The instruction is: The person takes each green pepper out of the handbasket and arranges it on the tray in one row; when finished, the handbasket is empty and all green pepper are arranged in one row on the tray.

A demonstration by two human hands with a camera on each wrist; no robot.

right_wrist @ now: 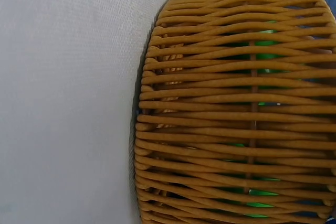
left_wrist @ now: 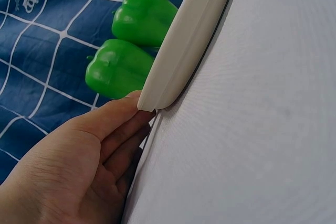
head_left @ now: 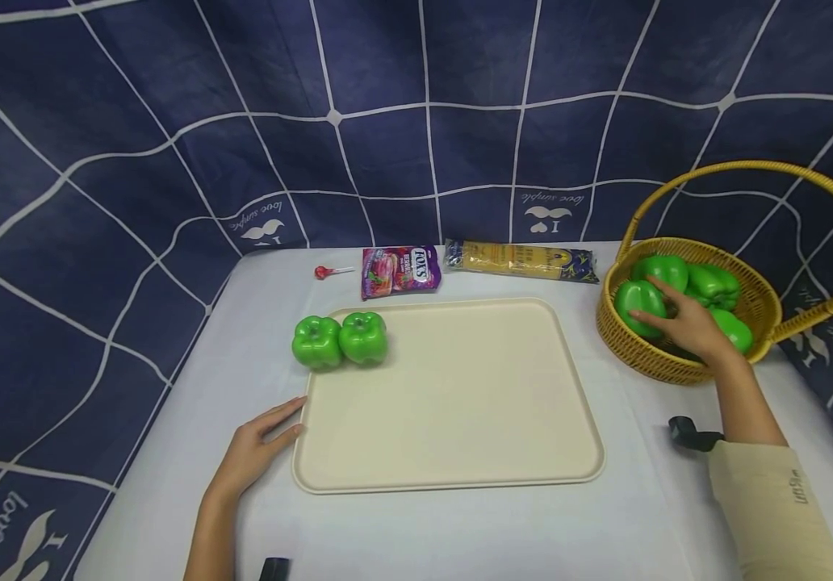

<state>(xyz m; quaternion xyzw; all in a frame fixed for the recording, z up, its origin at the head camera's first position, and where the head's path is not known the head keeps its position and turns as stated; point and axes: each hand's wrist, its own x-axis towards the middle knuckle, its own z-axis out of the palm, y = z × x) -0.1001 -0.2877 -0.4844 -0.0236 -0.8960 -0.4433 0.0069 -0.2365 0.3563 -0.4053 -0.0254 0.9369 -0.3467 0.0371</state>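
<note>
In the head view, two green bell peppers (head_left: 317, 342) stand side by side at the far left corner of a cream tray (head_left: 453, 395). My left hand (head_left: 260, 444) is at the tray's left edge, its fairly straight fingers touching the rim, which the left wrist view shows close up. On the right, my right hand (head_left: 694, 323) reaches into a wicker basket (head_left: 649, 355) and grips a green bell pepper (head_left: 638, 303) between thumb and fingers. More green peppers (head_left: 713, 284) lie around it. In the right wrist view, the basket's wall hides that hand.
Behind the tray lie a red lollipop (head_left: 324, 273), a purple candy bag (head_left: 402, 271) and a long yellow packet (head_left: 521, 260), perhaps pasta. The basket's tall handle (head_left: 772, 165) arches over its opening. A blue checked cloth (head_left: 460, 153) hangs behind the white table (head_left: 460, 528).
</note>
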